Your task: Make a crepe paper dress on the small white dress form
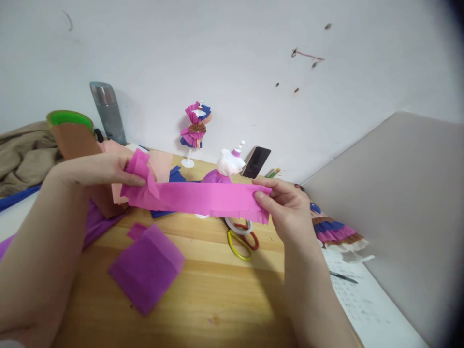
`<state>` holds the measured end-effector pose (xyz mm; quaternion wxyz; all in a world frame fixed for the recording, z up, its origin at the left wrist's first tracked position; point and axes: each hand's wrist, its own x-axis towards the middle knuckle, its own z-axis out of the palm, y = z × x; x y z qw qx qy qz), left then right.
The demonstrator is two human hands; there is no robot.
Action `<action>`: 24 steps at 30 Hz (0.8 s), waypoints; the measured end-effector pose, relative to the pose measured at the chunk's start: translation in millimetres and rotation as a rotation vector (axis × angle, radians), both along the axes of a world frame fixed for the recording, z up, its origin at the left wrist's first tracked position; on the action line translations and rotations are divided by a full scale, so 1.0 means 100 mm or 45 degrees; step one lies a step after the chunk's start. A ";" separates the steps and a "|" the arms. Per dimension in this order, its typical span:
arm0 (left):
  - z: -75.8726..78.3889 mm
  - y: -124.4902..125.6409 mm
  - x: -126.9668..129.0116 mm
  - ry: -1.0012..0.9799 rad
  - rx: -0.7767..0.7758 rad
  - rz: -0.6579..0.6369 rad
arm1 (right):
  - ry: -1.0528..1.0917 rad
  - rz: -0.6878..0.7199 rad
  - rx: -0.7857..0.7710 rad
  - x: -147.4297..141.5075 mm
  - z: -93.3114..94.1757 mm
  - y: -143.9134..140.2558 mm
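Item 1: long strip of bright pink crepe paper (195, 199), held level above the wooden tabletop (203, 290), centre of the frame. The left hand (105, 170) pinches the strip's left end, which is bunched into loose folds against the fingers. The right hand (286, 205) is closed on the right end, thumb on top, fingers beneath. Between them the strip runs flat and taut, faintly crinkled, lower edge slightly ragged near the right hand.

Progress, as judged: the strip appears cut to length and gathering looks begun at the left end only; most of its length remains unpleated.

Item 2: folded square of purple tissue paper (147, 268), lying flat on the tabletop, lower centre-left.

Item 3: scissors with yellow and red loop handles (242, 237), on the tabletop just below the strip.

Item 4: 2 small white mannequin stands, 1 dressed in pleated pink and blue paper (195, 126) by the wall, 1 with a white bodice (228, 164) behind the strip.

Item 5: black phone (256, 162), leaning on the wall.
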<state>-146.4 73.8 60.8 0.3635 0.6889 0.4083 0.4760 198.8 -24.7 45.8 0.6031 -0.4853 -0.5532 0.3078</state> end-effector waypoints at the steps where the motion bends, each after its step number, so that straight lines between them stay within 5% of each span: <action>1: -0.01 -0.01 -0.04 -0.006 -0.024 0.011 | 0.008 0.004 -0.026 0.00 0.00 0.00; 9: 0.08 0.05 -0.11 -0.275 -0.362 -0.061 | 0.211 -0.004 -0.080 0.08 0.01 0.06; 13: 0.10 0.03 -0.09 -0.439 -0.348 -0.059 | 0.282 -0.023 -0.034 0.13 0.02 0.10; 21: 0.04 0.07 -0.34 -0.129 -0.174 -0.288 | 0.198 -0.069 0.107 0.20 0.03 0.11; 24: 0.00 0.15 -0.36 -0.128 -0.249 -0.158 | 0.144 -0.090 0.143 0.21 0.04 0.09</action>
